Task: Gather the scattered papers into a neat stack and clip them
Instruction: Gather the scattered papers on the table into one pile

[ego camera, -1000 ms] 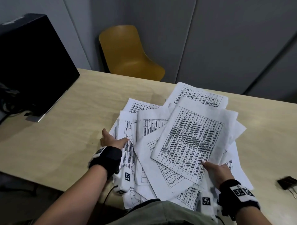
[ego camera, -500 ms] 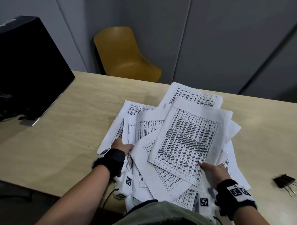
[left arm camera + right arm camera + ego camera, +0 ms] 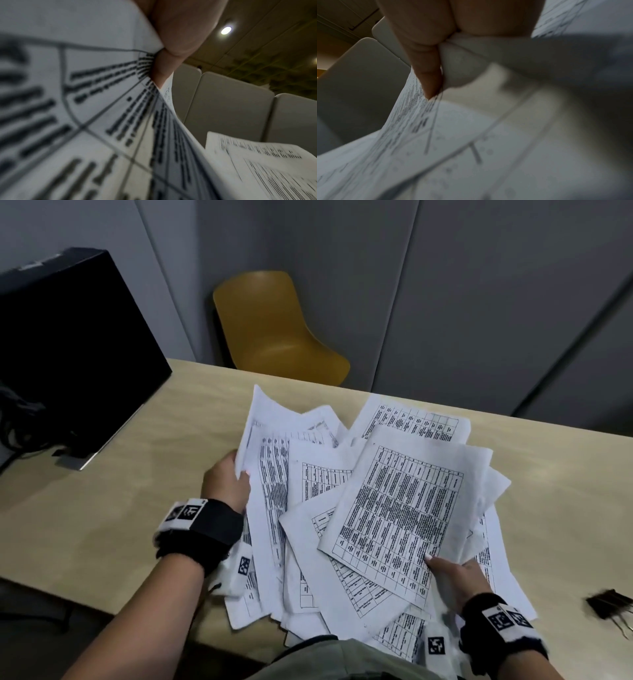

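Observation:
Several printed papers (image 3: pixel 394 508) lie fanned in a loose, crooked pile on the wooden table (image 3: pixel 102 508). My left hand (image 3: pixel 226 484) grips the pile's left sheets, thumb on top, and lifts that edge so the sheets curl up. In the left wrist view the thumb (image 3: pixel 161 70) presses on printed paper (image 3: pixel 85 108). My right hand (image 3: pixel 455 575) pinches the near right corner of the top sheets, thumb on the print. The right wrist view shows a finger (image 3: pixel 428 75) on bent paper (image 3: pixel 436 135). A black binder clip (image 3: pixel 609 606) lies on the table to the right, away from both hands.
A black monitor (image 3: pixel 68 354) stands at the table's left, with cables beside it. A yellow chair (image 3: pixel 274 333) sits behind the far edge, before grey wall panels. The pile's near edge hangs over the table's front edge above my lap.
My left hand slid in from the bare table, took hold of the left sheets and raised them, pushing them toward the middle. The right hand kept its grip at the near right corner.

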The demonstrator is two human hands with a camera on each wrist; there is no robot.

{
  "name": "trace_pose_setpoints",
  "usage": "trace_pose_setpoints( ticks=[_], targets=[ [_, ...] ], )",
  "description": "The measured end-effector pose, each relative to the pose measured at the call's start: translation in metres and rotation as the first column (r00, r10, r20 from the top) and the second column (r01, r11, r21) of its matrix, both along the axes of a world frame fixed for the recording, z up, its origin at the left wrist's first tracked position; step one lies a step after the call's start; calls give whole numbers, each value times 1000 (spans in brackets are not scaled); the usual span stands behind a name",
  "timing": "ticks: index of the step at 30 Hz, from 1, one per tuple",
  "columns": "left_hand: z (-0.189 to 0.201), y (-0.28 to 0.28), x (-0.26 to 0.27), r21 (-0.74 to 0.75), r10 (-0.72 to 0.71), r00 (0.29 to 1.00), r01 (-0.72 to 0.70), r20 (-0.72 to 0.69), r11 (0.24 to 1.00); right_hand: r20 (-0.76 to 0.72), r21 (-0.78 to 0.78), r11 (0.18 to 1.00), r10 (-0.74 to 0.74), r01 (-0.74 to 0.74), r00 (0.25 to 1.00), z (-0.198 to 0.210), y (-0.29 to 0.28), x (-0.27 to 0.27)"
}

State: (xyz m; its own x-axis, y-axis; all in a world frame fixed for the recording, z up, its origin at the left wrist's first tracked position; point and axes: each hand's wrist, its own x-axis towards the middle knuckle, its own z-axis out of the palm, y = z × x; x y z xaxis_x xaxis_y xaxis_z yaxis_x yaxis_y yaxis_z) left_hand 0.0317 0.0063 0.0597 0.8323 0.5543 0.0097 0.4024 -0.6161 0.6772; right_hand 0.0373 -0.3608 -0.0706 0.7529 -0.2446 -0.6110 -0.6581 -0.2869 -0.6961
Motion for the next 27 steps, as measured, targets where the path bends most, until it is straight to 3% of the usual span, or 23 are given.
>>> trace_pose_setpoints(
  ticks=[6, 13, 16, 18, 22, 27],
  targets=[
    [70, 19, 2, 120, 80, 966, -112, 245, 986, 75, 45, 999, 6, -9, 997, 4, 3, 0],
    [107, 29, 5, -24, 216, 844, -235, 491, 972, 79, 33, 999, 38, -40, 996, 4, 3, 1],
    [111, 24, 9, -138, 237, 796, -192, 557, 972, 75, 63, 998, 23, -28, 997, 3, 4, 1],
    [101, 16, 15, -247, 241, 818, -125, 523, 961, 58, 78, 997, -8, 3, 998, 2, 4, 1],
    [46, -5, 21, -430, 205, 927, -54, 314, 901, 54, 68, 998, -21, 18, 998, -6, 1, 4],
    [-35, -25, 17, -390, 24, 999, -12, 25, 921, 36, 65, 997, -35, 33, 999, -5, 1, 4]
  ],
)
